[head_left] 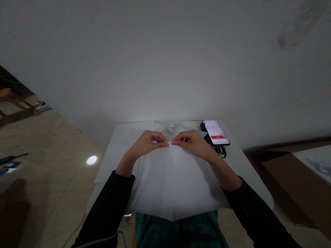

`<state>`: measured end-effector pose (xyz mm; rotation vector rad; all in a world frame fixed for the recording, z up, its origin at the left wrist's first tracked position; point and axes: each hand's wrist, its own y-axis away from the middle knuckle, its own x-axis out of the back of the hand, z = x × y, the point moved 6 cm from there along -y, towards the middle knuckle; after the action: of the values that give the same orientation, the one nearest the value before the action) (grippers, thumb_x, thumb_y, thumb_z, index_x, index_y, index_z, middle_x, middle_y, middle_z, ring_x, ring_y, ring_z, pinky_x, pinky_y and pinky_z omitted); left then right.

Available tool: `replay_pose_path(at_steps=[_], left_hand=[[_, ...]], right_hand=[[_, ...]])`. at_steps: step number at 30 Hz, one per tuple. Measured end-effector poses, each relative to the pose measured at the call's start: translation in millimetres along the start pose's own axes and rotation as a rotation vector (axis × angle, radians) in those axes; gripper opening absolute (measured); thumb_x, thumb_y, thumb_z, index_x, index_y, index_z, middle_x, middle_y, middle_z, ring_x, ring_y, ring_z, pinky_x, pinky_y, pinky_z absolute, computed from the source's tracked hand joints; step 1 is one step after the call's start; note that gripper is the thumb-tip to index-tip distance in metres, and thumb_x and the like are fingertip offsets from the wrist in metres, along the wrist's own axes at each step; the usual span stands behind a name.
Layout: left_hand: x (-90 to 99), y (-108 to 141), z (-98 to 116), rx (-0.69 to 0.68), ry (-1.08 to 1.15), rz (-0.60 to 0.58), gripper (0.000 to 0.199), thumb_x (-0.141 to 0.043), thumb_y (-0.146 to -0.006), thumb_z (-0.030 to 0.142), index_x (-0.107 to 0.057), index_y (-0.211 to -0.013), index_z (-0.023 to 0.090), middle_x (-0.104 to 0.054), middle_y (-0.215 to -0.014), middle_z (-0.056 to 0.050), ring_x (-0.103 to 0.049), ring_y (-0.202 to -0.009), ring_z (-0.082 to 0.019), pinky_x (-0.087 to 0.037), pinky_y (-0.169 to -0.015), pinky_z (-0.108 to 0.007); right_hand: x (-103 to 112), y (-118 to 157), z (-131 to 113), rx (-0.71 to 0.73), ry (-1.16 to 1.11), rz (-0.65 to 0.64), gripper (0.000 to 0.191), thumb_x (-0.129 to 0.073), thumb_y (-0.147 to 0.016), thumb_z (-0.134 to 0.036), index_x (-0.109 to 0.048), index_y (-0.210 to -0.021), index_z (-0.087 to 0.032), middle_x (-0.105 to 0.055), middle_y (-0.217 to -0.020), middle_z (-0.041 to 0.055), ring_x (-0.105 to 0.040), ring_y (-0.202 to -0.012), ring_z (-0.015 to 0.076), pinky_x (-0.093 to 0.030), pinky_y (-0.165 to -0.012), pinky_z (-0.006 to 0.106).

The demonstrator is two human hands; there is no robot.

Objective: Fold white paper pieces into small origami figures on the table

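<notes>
A large white sheet of paper (172, 183) with a crease down its middle spans the near part of the white table (240, 172), its lower edge hanging over my lap. My left hand (150, 142) pinches the sheet's far edge just left of the crease. On the other side of the crease, my right hand (192, 143) pinches the same edge, the fingertips of both hands nearly touching. More white paper (122, 141) lies flat at the table's left side. Beyond my hands sits a small crumpled white piece (171, 127).
A phone with a lit screen (216, 131) stands at the table's back right, with a black cable (221, 151) beside it. A wall (162, 65) rises behind the table. To the right is a cardboard box (301, 183); a grey cable (88, 243) crosses my left sleeve.
</notes>
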<state>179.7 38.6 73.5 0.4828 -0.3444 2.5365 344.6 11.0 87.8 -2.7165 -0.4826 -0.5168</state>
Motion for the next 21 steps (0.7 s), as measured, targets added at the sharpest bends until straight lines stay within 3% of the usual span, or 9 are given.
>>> replay_pose_path(at_steps=[21], left_hand=[[3.2,-1.4,-7.1,-0.022,0.104,0.119,0.02,-0.077,-0.072,0.034,-0.07,-0.075,0.014,-0.07,-0.072,-0.003,-0.063,-0.066,-0.011,-0.05,-0.064,-0.021]], right_hand=[[5.2,2.1,10.3,-0.03,-0.059,0.046,0.017,-0.067,-0.08,-0.033,-0.074,-0.074,-0.019,-0.071,-0.071,0.0019,-0.06,-0.063,0.0133,-0.044,-0.059,0.025]])
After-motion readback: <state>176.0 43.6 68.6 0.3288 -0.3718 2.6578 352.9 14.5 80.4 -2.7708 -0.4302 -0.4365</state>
